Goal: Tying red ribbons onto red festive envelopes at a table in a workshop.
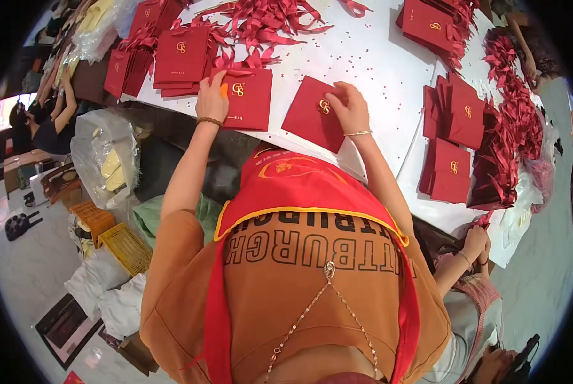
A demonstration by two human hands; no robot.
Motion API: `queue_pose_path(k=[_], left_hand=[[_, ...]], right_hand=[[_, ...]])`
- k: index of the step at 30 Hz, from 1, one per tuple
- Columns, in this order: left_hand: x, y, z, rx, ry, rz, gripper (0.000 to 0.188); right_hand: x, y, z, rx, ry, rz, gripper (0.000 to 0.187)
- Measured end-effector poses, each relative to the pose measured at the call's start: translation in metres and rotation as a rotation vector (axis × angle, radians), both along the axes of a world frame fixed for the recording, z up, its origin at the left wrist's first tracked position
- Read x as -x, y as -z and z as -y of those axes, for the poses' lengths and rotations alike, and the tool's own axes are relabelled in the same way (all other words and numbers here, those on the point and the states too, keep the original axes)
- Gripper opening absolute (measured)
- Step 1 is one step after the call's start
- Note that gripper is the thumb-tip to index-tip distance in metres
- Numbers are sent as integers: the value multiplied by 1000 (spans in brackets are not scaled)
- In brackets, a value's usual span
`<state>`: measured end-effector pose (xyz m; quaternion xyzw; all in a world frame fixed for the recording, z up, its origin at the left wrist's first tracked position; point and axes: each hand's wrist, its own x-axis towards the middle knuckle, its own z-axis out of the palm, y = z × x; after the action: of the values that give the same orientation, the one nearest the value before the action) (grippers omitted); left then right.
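Observation:
At the table's near edge my left hand (212, 101) grips the left edge of a flat red paper bag (251, 102) with a gold emblem. One of its fingertips wears an orange cover (224, 90). A red ribbon bow (245, 61) lies at that bag's top. To the right, a second flat red bag (309, 115) lies tilted, its upper right corner between the thumb and bent fingers of my right hand (352, 109). The undersides of both bags are hidden.
Stacked red bags (183, 61) stand at the left, with loose red ribbons (270, 19) behind. More bag stacks (454, 169) and ribbons line the right, near another person's hands (475, 246). Red dots speckle the white table (376, 83). Yellow crates (125, 248) sit on the floor.

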<state>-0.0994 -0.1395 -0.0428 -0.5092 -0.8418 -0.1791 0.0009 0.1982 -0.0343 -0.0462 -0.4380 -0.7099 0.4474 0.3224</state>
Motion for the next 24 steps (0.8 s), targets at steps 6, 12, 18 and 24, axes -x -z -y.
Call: queue_pose_path(k=[6, 12, 18, 24], left_hand=[[-17, 1, -2, 116, -22, -188, 36], [-35, -26, -46, -374, 302, -201, 27], [-59, 10, -150, -158, 503, -78, 21], [-80, 18, -161, 64, 445, -320, 13]], right_hand=[[7, 21, 8, -499, -148, 456, 80], [-5, 30, 8, -536, -187, 340, 78], [-9, 21, 11, -481, -241, 340, 72], [-25, 26, 19, -385, -262, 319, 68]])
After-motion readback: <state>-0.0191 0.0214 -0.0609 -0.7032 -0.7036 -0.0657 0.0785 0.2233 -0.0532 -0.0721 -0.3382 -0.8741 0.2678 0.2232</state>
